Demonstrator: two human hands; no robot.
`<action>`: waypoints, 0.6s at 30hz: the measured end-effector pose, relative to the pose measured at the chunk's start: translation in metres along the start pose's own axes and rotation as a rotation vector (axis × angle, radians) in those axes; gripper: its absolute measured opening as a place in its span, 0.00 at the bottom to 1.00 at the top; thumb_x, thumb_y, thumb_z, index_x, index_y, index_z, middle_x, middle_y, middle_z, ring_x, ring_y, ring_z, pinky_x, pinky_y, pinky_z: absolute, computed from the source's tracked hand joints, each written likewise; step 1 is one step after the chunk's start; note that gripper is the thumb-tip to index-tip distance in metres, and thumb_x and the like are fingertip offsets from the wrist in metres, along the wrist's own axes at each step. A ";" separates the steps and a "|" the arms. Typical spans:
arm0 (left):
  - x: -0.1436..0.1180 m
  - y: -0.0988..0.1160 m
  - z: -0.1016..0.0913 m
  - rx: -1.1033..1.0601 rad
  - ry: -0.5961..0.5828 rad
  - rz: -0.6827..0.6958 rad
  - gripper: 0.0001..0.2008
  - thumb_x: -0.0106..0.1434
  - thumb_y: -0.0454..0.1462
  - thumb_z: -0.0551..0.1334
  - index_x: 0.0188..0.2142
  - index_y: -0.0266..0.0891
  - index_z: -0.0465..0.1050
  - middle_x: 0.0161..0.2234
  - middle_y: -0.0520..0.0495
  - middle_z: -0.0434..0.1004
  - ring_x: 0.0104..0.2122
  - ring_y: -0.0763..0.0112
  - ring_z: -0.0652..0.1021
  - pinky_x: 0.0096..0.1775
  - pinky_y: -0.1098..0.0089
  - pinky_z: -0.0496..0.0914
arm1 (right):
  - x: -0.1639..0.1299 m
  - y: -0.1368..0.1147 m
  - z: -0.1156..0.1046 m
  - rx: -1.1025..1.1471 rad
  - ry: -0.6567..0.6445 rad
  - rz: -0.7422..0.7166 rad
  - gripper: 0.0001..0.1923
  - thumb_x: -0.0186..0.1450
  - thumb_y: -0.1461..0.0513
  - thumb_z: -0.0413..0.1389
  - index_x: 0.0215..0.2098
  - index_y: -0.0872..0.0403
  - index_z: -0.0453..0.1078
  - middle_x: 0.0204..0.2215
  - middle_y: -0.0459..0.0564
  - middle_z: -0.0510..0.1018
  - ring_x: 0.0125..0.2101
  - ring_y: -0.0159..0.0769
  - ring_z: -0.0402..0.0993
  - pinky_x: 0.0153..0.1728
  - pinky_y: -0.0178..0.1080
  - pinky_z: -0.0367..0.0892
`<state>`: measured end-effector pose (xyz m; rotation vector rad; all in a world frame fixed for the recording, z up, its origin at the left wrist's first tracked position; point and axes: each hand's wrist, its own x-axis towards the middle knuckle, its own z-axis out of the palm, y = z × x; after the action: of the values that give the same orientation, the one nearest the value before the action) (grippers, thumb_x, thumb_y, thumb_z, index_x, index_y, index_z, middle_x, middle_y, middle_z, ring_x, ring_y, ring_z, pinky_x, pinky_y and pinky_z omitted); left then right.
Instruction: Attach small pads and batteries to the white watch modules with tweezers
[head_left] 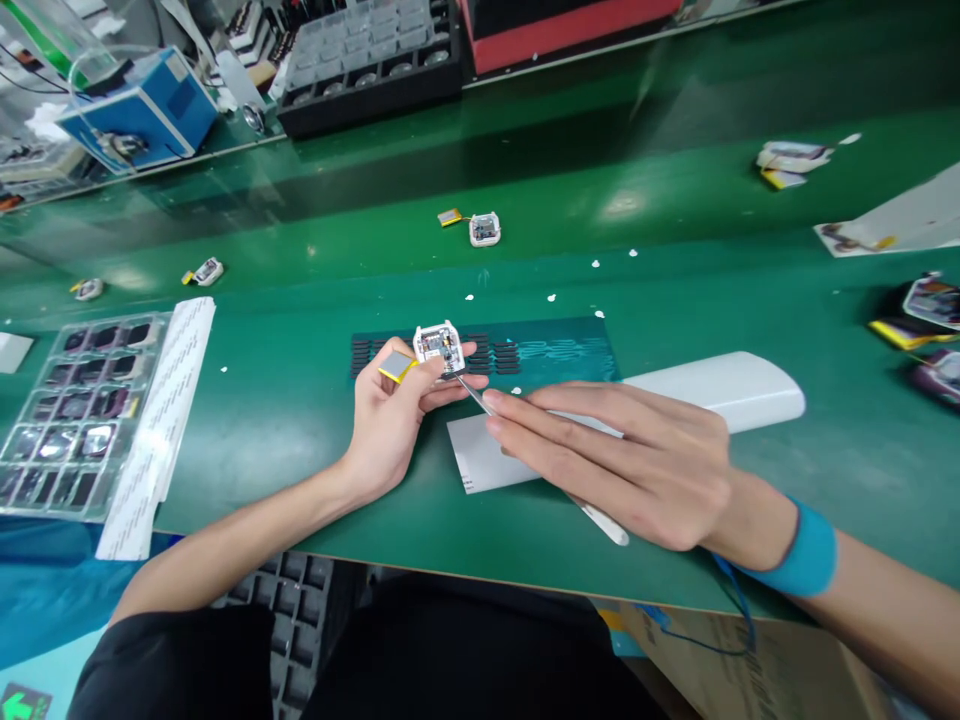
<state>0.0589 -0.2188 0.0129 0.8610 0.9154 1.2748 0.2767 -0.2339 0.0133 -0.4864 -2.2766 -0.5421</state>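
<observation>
My left hand (394,425) is closed on a small white smartwatch case (439,347), its open side showing a circuit board. A yellow-edged battery (397,366) lies against the thumb side of that hand, beside the case. My right hand (630,455) grips slim metal tweezers (474,394), their tip at the lower edge of the case. The other end of the tweezers shows below the palm. Under the hands lies a blue-green strip (570,350) bearing rows of small black pieces (505,357).
White backing paper (495,455) lies beneath my right hand. Another case with a battery (484,229) rests farther back. At left stand a clear compartment tray (67,410) and a printed paper strip (157,430). A blue wristband (806,550) with a cord circles my right wrist.
</observation>
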 end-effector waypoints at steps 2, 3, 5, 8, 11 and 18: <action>-0.001 -0.001 0.001 -0.022 -0.007 0.012 0.17 0.64 0.37 0.71 0.30 0.41 0.61 0.44 0.46 0.89 0.34 0.65 0.88 0.41 0.66 0.82 | 0.000 -0.001 -0.001 -0.010 -0.014 -0.004 0.13 0.76 0.68 0.55 0.54 0.54 0.78 0.56 0.49 0.83 0.46 0.37 0.82 0.46 0.39 0.81; -0.002 -0.002 0.001 -0.030 -0.009 0.014 0.17 0.64 0.37 0.71 0.30 0.40 0.61 0.44 0.46 0.89 0.34 0.65 0.88 0.40 0.67 0.82 | 0.000 -0.001 -0.002 -0.013 -0.019 -0.006 0.13 0.76 0.68 0.54 0.54 0.55 0.78 0.56 0.49 0.83 0.46 0.37 0.82 0.46 0.39 0.80; -0.002 -0.003 0.001 -0.038 -0.014 0.014 0.18 0.63 0.37 0.71 0.30 0.40 0.61 0.44 0.46 0.89 0.34 0.64 0.88 0.41 0.66 0.83 | 0.000 -0.001 -0.002 -0.017 -0.024 -0.008 0.13 0.76 0.69 0.53 0.54 0.58 0.77 0.56 0.51 0.82 0.47 0.38 0.82 0.48 0.39 0.80; -0.002 -0.004 0.001 -0.037 -0.013 0.011 0.17 0.63 0.37 0.71 0.30 0.40 0.61 0.43 0.46 0.89 0.35 0.63 0.88 0.42 0.64 0.83 | -0.001 -0.003 -0.001 -0.030 -0.024 -0.012 0.14 0.77 0.68 0.53 0.54 0.56 0.78 0.56 0.50 0.82 0.47 0.37 0.82 0.48 0.39 0.80; -0.004 -0.004 0.002 -0.031 0.006 0.008 0.16 0.63 0.37 0.70 0.30 0.40 0.62 0.44 0.46 0.88 0.35 0.64 0.88 0.41 0.65 0.83 | -0.002 -0.006 -0.002 -0.010 -0.056 0.001 0.13 0.76 0.67 0.55 0.55 0.55 0.77 0.57 0.51 0.82 0.48 0.38 0.81 0.49 0.41 0.80; -0.005 -0.005 0.004 -0.038 0.015 0.003 0.17 0.63 0.37 0.72 0.30 0.40 0.63 0.43 0.46 0.88 0.35 0.63 0.88 0.43 0.64 0.82 | 0.001 -0.010 -0.004 0.023 -0.067 0.015 0.15 0.77 0.68 0.51 0.55 0.57 0.77 0.58 0.54 0.81 0.49 0.38 0.81 0.48 0.42 0.81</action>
<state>0.0636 -0.2243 0.0106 0.8245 0.8998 1.2991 0.2738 -0.2441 0.0146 -0.5174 -2.3384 -0.4980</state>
